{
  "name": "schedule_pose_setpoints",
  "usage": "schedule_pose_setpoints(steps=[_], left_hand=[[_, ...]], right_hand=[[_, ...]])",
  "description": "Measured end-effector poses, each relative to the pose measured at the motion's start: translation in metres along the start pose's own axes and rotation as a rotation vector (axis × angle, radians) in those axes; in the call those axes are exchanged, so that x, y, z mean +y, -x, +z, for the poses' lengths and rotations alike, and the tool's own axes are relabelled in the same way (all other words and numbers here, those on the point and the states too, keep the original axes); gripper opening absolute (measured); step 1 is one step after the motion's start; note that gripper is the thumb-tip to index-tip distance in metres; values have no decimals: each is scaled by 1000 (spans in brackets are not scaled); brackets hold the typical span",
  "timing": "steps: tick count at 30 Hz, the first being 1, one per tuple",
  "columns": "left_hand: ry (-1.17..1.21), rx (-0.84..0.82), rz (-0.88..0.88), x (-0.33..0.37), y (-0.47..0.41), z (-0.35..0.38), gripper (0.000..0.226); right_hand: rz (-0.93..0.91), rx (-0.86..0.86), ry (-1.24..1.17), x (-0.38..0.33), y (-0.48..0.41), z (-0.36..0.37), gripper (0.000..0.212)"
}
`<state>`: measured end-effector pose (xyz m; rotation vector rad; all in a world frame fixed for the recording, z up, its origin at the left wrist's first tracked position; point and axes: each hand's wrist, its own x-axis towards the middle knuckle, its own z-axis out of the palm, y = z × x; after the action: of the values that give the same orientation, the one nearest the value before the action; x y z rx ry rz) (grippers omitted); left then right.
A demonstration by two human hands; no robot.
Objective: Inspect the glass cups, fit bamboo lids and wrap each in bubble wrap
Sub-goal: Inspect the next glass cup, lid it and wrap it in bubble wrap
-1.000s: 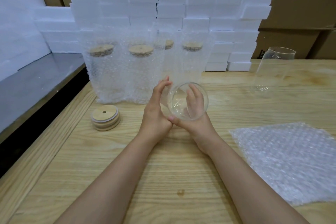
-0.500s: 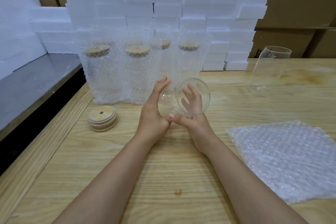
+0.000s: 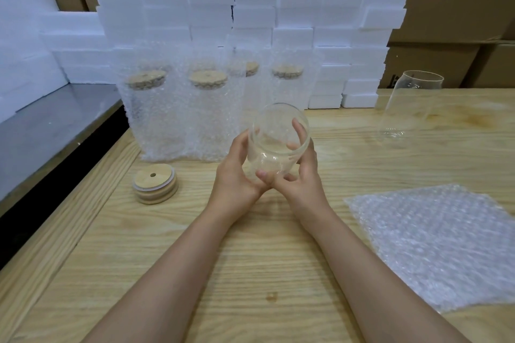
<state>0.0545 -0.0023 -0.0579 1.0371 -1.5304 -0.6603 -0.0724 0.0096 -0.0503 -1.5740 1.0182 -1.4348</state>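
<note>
Clear glass cup (image 3: 274, 147) (tan lids (image 3: 154, 186))

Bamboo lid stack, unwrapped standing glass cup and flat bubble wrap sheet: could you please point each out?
bamboo lid stack (image 3: 156, 180), head view, top face of uppermost lid
unwrapped standing glass cup (image 3: 409, 108), head view, middle of its wall
bubble wrap sheet (image 3: 434, 242), head view, centre of sheet

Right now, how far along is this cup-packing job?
Done: at least four wrapped cups, lidded, stand at the back. In hand: left hand and right hand hold a bare glass cup, lidless. Left: fit it from the lid stack, wrap it in the bubble wrap sheets, then the second cup.
</note>
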Motion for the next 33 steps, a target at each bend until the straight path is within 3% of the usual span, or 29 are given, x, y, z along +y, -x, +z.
schedule_pose_setpoints(steps=[7,15,24,31,33], left_hand=[[-84,32,24,-2,0,-1,76],[-244,94,-21,-15,-5,-1,68],[-155,40,37,-11,-3,1,79],[-171,56,78,4,2,1,68],[-199,54,73,4,2,0,75]], right_hand=[[-32,14,139,-3,0,4,89],[-131,-27,6,0,-2,6,89],[-43,15,134,-4,-1,4,88],[21,24,-3,-3,-2,-1,93],[14,12,-46,-2,-2,-2,88]])
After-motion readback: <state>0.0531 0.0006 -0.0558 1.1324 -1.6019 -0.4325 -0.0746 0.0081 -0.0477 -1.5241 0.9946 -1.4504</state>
